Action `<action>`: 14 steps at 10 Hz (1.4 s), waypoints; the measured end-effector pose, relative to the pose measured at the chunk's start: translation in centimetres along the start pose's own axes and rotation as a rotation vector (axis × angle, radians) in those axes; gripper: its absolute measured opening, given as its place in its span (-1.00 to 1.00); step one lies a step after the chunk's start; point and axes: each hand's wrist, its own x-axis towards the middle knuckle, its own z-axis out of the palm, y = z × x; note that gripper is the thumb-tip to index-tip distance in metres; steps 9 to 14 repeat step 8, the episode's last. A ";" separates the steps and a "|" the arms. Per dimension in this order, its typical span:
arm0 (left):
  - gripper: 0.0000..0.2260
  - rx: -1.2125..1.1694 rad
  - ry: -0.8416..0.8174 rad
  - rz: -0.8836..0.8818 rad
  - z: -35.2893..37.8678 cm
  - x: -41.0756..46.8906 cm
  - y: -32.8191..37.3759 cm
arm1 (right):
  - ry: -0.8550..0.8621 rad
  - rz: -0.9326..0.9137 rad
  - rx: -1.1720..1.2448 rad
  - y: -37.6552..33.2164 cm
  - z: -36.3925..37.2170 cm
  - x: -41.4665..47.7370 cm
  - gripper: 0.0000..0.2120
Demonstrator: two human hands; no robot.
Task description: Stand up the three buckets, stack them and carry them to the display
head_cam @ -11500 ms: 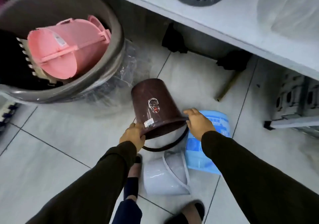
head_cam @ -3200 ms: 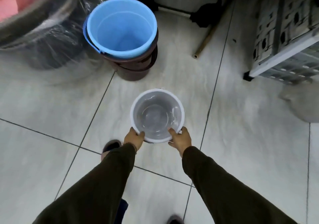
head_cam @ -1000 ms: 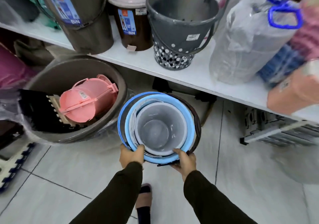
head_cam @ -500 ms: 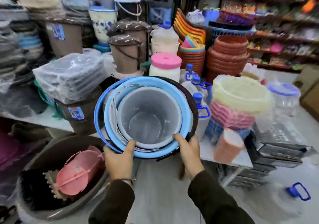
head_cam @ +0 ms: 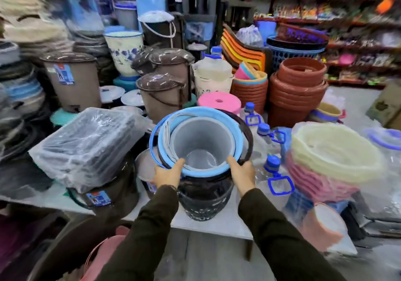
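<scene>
The three buckets are nested into one stack: a small white bucket [head_cam: 201, 142] sits inside a light blue bucket [head_cam: 237, 146], which sits inside a dark brown bucket [head_cam: 204, 186]. My left hand [head_cam: 168, 173] grips the near left rim and my right hand [head_cam: 242, 173] grips the near right rim. I hold the stack tilted toward me, above the grey dotted bucket [head_cam: 204, 208] on the white display shelf [head_cam: 217, 226]. Whether the stack rests on that bucket is hidden.
The shelf is crowded: plastic-wrapped trays [head_cam: 86, 146] on a brown bin to the left, lidded brown bins [head_cam: 162, 92] behind, clear bottles with blue handles [head_cam: 271, 172] and stacked cream and pink baskets [head_cam: 332, 157] to the right. A pink bucket [head_cam: 104, 257] lies below.
The stack has moved forward and lower, from in front of the shelf to over the grey dotted bucket. Both hands keep their grip on the rim.
</scene>
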 end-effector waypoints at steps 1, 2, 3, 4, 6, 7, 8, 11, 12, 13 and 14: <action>-0.37 0.043 -0.075 -0.093 1.8 3.6 -2.8 | 0.036 0.090 -0.075 2.9 2.0 3.0 -0.40; -0.33 0.120 -0.087 -0.166 3.0 5.0 -4.5 | 0.022 0.164 -0.168 5.7 3.4 5.2 -0.40; -0.23 0.463 -0.103 -0.197 4.1 5.7 -6.9 | -0.009 0.251 -0.296 12.8 4.1 9.3 -0.32; -0.16 0.590 -0.112 -0.186 4.5 5.3 -7.0 | -0.035 0.331 -0.300 13.5 4.0 9.4 -0.49; 0.09 0.648 -0.181 -0.162 4.9 6.5 -6.2 | -0.082 0.376 -0.503 9.8 3.5 9.5 -0.47; 0.09 0.791 -0.159 0.119 5.3 6.6 -4.8 | 0.025 0.197 -0.801 5.9 2.1 8.7 -0.32; -0.08 0.888 -0.178 0.388 5.6 6.4 -3.0 | 0.070 0.030 -0.945 3.2 1.2 7.6 -0.33; -0.08 0.888 -0.178 0.388 5.6 6.4 -3.0 | 0.070 0.030 -0.945 3.2 1.2 7.6 -0.33; -0.08 0.888 -0.178 0.388 5.6 6.4 -3.0 | 0.070 0.030 -0.945 3.2 1.2 7.6 -0.33; -0.08 0.888 -0.178 0.388 5.6 6.4 -3.0 | 0.070 0.030 -0.945 3.2 1.2 7.6 -0.33; -0.08 0.888 -0.178 0.388 5.6 6.4 -3.0 | 0.070 0.030 -0.945 3.2 1.2 7.6 -0.33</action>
